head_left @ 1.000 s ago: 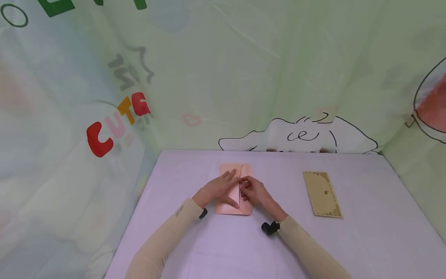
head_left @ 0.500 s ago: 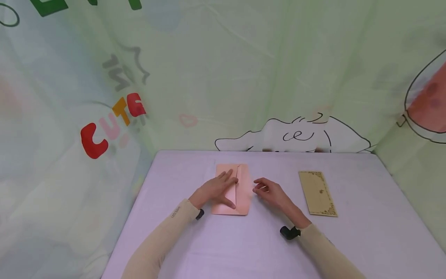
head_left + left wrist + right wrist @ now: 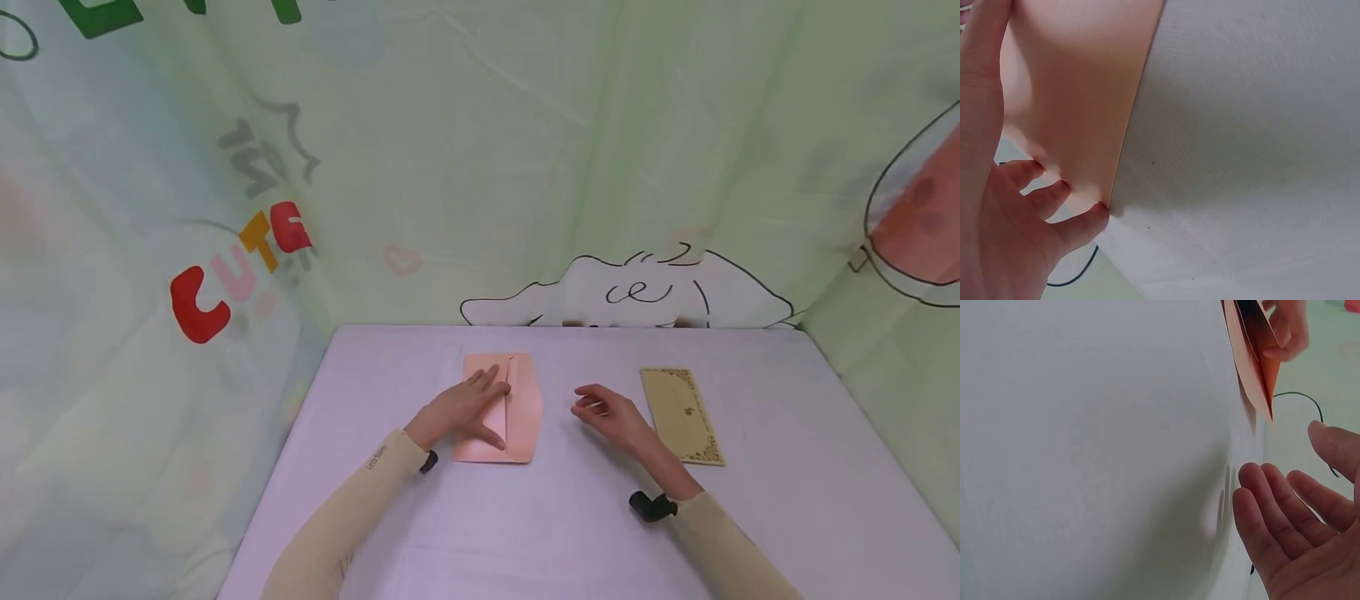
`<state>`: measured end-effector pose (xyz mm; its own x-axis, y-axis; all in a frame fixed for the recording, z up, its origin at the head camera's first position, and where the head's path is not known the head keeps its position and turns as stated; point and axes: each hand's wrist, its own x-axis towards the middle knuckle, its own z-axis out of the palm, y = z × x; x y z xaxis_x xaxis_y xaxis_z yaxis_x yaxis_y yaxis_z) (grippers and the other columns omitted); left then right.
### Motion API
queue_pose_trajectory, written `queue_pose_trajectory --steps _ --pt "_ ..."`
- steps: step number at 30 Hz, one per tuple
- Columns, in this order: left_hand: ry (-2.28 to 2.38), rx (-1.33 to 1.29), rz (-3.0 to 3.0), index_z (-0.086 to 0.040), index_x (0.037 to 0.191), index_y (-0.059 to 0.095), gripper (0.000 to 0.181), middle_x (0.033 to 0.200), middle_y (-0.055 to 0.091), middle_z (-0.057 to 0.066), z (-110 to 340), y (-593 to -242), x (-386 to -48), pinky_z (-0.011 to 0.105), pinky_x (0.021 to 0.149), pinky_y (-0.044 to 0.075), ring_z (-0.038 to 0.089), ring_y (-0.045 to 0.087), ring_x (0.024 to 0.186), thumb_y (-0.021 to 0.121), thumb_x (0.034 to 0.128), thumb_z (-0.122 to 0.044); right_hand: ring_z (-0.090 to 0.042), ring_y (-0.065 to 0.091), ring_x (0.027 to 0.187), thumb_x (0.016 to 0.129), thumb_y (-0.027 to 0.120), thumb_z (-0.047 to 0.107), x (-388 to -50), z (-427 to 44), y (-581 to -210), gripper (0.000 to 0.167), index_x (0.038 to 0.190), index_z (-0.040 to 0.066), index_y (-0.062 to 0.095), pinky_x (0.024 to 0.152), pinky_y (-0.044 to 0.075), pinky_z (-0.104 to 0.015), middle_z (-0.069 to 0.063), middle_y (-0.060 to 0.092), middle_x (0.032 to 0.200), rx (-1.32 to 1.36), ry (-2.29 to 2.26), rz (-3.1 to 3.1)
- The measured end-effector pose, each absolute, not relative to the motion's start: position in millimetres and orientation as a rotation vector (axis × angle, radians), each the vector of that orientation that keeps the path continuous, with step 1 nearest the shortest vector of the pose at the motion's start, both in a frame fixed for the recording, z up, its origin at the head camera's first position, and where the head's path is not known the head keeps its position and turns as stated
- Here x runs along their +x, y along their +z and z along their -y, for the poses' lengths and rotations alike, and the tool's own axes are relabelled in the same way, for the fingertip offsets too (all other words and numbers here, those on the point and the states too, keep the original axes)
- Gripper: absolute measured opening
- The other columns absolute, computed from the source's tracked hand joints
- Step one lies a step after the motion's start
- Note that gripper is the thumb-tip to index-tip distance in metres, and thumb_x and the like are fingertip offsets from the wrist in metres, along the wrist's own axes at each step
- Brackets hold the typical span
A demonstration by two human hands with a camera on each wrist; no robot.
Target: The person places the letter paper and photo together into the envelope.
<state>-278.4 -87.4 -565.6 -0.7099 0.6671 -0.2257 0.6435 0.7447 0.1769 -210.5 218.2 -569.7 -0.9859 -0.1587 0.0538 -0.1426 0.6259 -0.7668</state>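
Note:
A pink paper envelope [image 3: 525, 417] lies on the table, its pointed flap spread out to the right. My left hand [image 3: 461, 410] rests on its body with the fingers spread, and in the left wrist view those fingertips touch the envelope [image 3: 1094, 106] along its edge. Seen from the right wrist, the envelope [image 3: 1249, 365] gapes a little at its mouth, with a dark gap inside. To the right of the flap, my right hand [image 3: 613, 419] hovers over the table with loosely bent fingers. Nothing is between its thumb and fingers [image 3: 1275, 519].
A tan card [image 3: 681, 417] with a dark ornamental border lies to the right, just beyond my right hand. Lilac cloth covers the table [image 3: 480, 533]. A printed curtain [image 3: 465, 167] hangs along the table's back and sides.
My right hand has left the envelope's flap edge and moved right towards the tan card. The flap, partly covered before, is in full view. My left hand stays on the envelope.

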Motion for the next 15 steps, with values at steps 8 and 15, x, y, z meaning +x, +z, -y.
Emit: queue_pose_trajectory --steps 8,15 --pt "0.14 1.018 -2.67 -0.028 0.153 0.031 0.106 0.171 0.007 0.012 89.0 -562.5 -277.3 0.051 0.114 0.041 0.038 0.021 0.155 0.07 0.0695 -0.08 -0.032 0.07 0.1 0.097 0.068 0.025 -204.6 -241.5 -566.5 0.043 0.131 0.0 0.059 0.088 0.058 -0.043 -0.017 0.071 0.111 -0.203 -1.304 -2.852" --pt "0.124 1.035 -2.667 -0.028 0.153 0.03 0.106 0.17 0.007 0.012 87.9 -563.4 -276.8 0.051 0.114 0.041 0.038 0.021 0.154 0.068 0.0701 -0.081 -0.034 0.067 0.109 0.1 0.063 0.036 -197.8 -274.2 -565.0 0.049 0.136 0.003 0.056 0.093 0.055 -0.049 -0.018 0.068 0.118 -0.112 -1.258 -2.864"
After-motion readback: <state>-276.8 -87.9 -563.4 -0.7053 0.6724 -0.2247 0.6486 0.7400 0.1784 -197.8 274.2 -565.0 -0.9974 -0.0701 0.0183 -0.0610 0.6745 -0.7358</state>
